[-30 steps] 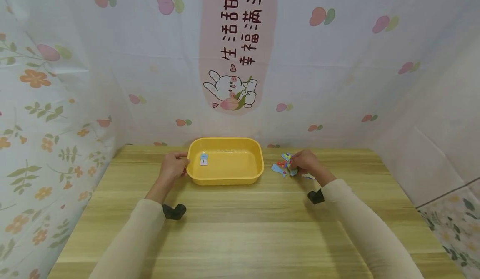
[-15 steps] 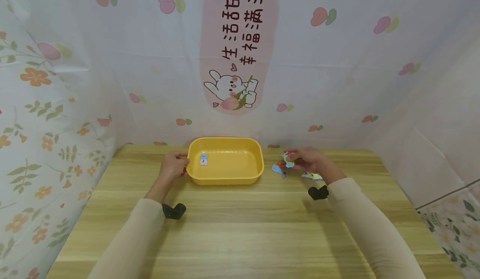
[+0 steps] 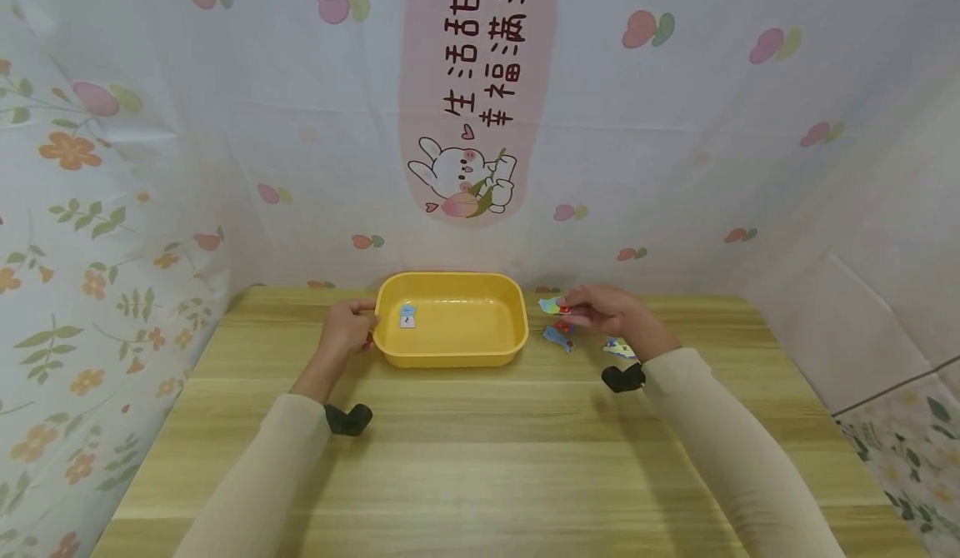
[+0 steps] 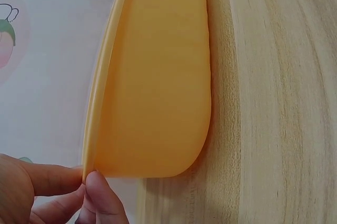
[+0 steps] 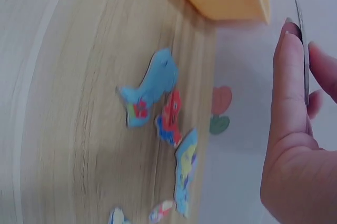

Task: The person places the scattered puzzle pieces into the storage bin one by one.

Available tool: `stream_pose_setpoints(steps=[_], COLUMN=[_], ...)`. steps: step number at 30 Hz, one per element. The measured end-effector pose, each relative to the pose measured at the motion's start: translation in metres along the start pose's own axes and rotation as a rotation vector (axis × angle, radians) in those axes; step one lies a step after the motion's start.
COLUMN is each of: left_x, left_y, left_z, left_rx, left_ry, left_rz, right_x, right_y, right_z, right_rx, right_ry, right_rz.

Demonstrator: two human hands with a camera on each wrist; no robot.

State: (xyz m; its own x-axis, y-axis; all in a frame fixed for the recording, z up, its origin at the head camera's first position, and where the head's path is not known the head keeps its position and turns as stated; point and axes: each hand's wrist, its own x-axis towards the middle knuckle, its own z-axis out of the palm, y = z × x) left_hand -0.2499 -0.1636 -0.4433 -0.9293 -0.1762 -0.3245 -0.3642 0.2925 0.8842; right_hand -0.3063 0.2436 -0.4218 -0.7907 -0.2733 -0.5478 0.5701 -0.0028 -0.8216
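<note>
My left hand (image 3: pixel 347 329) pinches the left end of a yellow plastic tray (image 3: pixel 450 361) by its rim. Thumb and fingertips grip that rim in the left wrist view. Right of the tray and above the table, my right hand (image 3: pixel 609 310) holds a thin flat cutout (image 3: pixel 552 305), light blue with green and red. The right wrist view shows this cutout (image 5: pixel 305 63) edge-on between thumb and fingers. Below it lie a blue whale-shaped cutout (image 5: pixel 152 84), a red one (image 5: pixel 171 110) and a light blue and yellow one (image 5: pixel 185 174).
Inside the tray, at its left, are a blue cutout (image 3: pixel 407 311) and a white one (image 3: pixel 407 322). A yellowish cutout (image 3: pixel 619 348) lies on the wooden table (image 3: pixel 480 466) near the right wrist. Printed cloth (image 3: pixel 300 125) hangs behind the table's far edge.
My right hand has lifted the cutout off the pile and moved left and up, towards the tray. The yellowish cutout has come into fuller view. My left hand stays on the rim.
</note>
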Motion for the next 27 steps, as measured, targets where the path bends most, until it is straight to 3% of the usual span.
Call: stream_pose_setpoints(steps=[10, 18, 27], left_x=[0.001, 0.001, 0.000], left_y=[0.001, 0.000, 0.000], left_z=[0.002, 0.003, 0.003], left_rx=[0.019, 0.015, 0.002], left_ry=[0.005, 0.005, 0.013], left_rz=[0.012, 0.016, 0.012], right_x=[0.010, 0.013, 0.025], right_y=[-0.002, -0.003, -0.006], right_z=[0.021, 0.039, 0.068], right_rx=[0.062, 0.070, 0.013], right_ry=[-0.140, -0.076, -0.034], right_rz=[0.023, 0.066, 0.031])
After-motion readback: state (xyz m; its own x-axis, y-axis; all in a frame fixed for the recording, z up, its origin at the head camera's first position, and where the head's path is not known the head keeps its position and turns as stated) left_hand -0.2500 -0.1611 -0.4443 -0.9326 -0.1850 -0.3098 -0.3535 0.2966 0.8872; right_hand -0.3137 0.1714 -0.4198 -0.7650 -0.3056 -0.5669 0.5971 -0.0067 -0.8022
